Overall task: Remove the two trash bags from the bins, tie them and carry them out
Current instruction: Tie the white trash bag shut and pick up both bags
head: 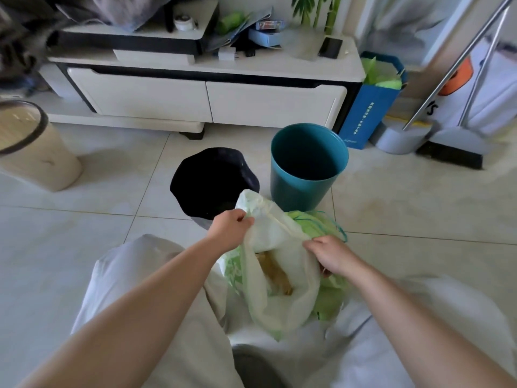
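A pale green trash bag point(277, 298) hangs between my knees, its mouth held apart. My left hand point(230, 228) pinches the rim on the left, and my right hand point(333, 254) grips the rim on the right. Brownish waste shows inside the bag. A second green bag point(316, 225) with a teal drawstring lies just behind it on the floor. Beyond them stand a teal bin point(305, 175), with nothing inside, and to its left a bin lined with a black bag point(214, 182).
A white TV cabinet point(207, 102) runs across the back. A beige bin point(30, 147) stands at the left. At the right are a blue paper bag point(366, 113), a dustpan point(402, 138) and a broom point(453, 152). Pale tiled floor surrounds the bins.
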